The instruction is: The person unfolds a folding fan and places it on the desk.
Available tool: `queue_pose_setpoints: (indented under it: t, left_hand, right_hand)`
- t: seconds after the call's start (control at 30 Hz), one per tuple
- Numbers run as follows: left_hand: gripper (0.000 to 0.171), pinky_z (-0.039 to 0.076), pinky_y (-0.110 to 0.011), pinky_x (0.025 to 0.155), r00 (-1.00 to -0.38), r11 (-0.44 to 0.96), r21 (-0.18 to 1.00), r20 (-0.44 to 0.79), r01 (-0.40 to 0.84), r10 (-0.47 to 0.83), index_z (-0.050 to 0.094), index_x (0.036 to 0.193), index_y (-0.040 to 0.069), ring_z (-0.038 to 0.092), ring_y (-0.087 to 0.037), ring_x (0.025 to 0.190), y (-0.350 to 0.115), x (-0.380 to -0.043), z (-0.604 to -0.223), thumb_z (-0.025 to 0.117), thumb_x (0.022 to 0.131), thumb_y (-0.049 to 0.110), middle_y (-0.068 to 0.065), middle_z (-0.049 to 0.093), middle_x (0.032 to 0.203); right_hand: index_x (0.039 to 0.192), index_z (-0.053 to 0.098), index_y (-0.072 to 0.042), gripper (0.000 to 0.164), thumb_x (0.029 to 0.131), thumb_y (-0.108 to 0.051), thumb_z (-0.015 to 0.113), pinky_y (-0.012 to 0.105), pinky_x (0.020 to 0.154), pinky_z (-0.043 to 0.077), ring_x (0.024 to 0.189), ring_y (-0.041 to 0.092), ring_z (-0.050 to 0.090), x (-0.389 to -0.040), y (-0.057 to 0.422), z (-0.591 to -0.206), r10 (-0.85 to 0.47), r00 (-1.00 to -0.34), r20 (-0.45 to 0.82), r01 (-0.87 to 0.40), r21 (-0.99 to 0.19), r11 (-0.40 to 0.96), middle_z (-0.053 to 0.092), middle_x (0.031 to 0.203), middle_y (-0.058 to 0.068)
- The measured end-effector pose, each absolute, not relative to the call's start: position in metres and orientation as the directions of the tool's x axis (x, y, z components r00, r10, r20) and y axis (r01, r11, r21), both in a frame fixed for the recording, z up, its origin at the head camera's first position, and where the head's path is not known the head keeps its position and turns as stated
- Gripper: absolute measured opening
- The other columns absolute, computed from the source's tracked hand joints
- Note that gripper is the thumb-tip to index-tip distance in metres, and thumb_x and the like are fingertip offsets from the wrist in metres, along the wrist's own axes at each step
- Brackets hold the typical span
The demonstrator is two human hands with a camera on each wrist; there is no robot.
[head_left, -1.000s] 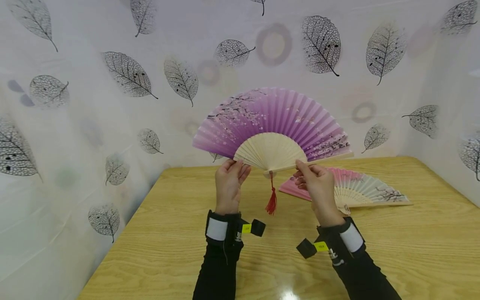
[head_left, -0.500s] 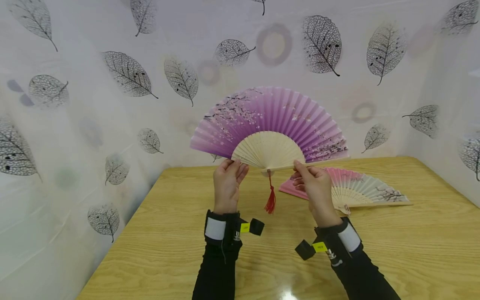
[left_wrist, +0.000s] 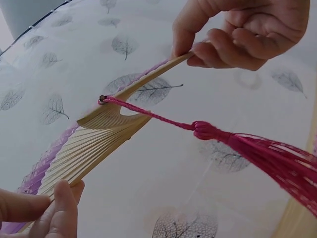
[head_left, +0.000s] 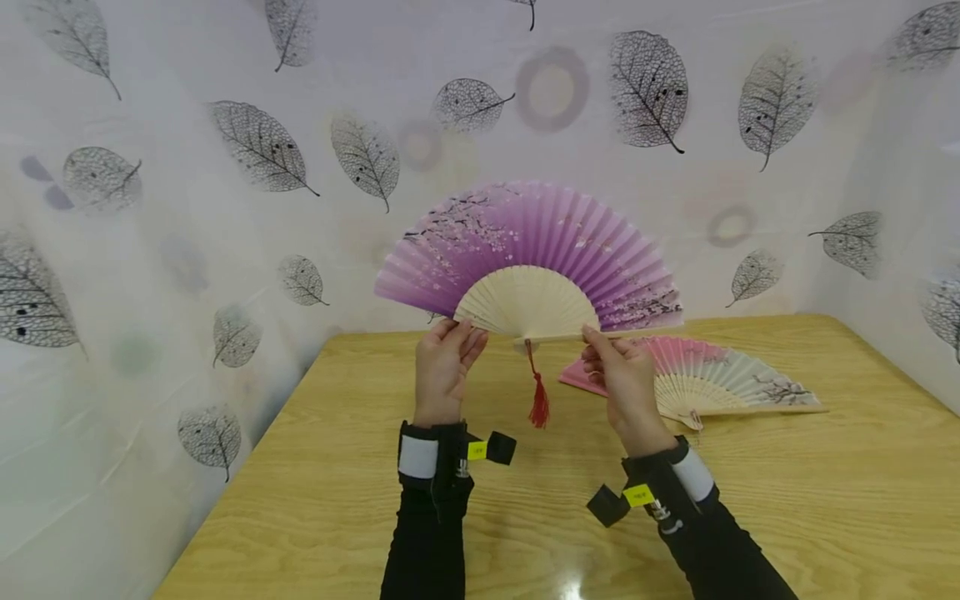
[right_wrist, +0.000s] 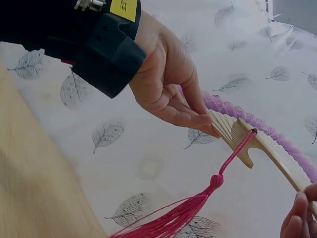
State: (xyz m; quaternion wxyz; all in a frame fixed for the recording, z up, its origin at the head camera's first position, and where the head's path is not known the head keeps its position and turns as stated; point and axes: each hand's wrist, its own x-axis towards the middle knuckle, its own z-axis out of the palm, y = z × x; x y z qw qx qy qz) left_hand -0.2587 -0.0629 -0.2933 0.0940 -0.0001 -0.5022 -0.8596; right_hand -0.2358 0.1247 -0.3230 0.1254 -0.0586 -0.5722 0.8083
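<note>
A purple folding fan point(head_left: 551, 229) with a blossom print and pale ribs is spread wide, held up over the table. My left hand point(head_left: 441, 371) pinches its left outer rib between thumb and fingers. On the other side my right hand point(head_left: 626, 379) pinches the right guard stick near the pivot. A red tassel point(head_left: 538, 402) dangles from the pivot, large in the left wrist view and also seen in the right wrist view. Behind my right hand a pink and pale-green folding fan point(head_left: 738, 379) lies spread on the table, partly hidden by that hand.
The wood-grain table point(head_left: 315, 492) extends under both arms. A whitish curtain with a leaf print point(head_left: 480, 50) hangs behind it and along both sides. Each wrist wears a black strap with a small camera mount point(head_left: 501, 447).
The purple fan and both hands have shifted slightly left, and the fan's top edge sits a little lower. The tassel swings slightly. Both grips stay the same, and the pink fan rests in place.
</note>
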Motion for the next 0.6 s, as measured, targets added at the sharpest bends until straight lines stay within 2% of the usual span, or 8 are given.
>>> queue_pose_setpoints:
  t: [0.1,0.23,0.4,0.6]
  left_hand:
    - [0.02,0.056,-0.017,0.067,-0.988,-0.429,0.893,0.09,0.135,-0.125,0.049,0.111,-0.011,0.065,-0.004,0.066,-0.083,-0.26,-0.294,0.046,0.094,0.0,0.0,0.063,0.076]
    - [0.032,0.057,-0.018,0.07,-0.993,-0.313,0.945,0.077,0.099,-0.084,0.042,0.123,-0.013,0.066,-0.003,0.069,-0.116,-0.262,-0.3,0.044,0.095,0.0,0.001,0.063,0.082]
    - [0.036,0.057,-0.02,0.073,-0.998,-0.183,0.982,0.04,0.05,-0.055,0.036,0.127,-0.018,0.066,-0.003,0.069,-0.152,-0.262,-0.311,0.04,0.095,-0.001,0.001,0.062,0.082]
    - [0.038,0.056,-0.023,0.078,-0.999,-0.129,0.991,-0.032,-0.029,-0.015,0.033,0.129,-0.018,0.067,-0.004,0.072,-0.177,-0.26,-0.324,0.039,0.095,-0.001,-0.002,0.061,0.087]
  right_hand:
    - [0.062,0.066,-0.022,0.029,0.09,-0.023,0.06,0.011,0.046,0.044,0.048,0.0,0.052,-0.238,0.114,-0.329,0.222,-0.975,0.013,-0.097,-0.925,-0.368,0.057,0.054,-0.011]
    - [0.063,0.066,-0.021,0.029,0.091,-0.024,0.058,0.009,0.044,0.041,0.047,-0.001,0.05,-0.24,0.094,-0.342,0.108,-0.991,-0.072,0.023,-0.917,-0.398,0.056,0.054,-0.011]
    - [0.069,0.065,-0.018,0.025,0.091,-0.024,0.056,0.01,0.044,0.04,0.049,0.0,0.048,-0.242,0.074,-0.365,0.023,-0.984,-0.176,0.156,-0.918,-0.366,0.056,0.056,-0.01]
    - [0.076,0.062,-0.012,0.022,0.093,-0.02,0.051,0.011,0.044,0.039,0.05,0.0,0.048,-0.25,0.065,-0.39,-0.008,-0.968,-0.251,0.242,-0.924,-0.297,0.055,0.059,-0.008]
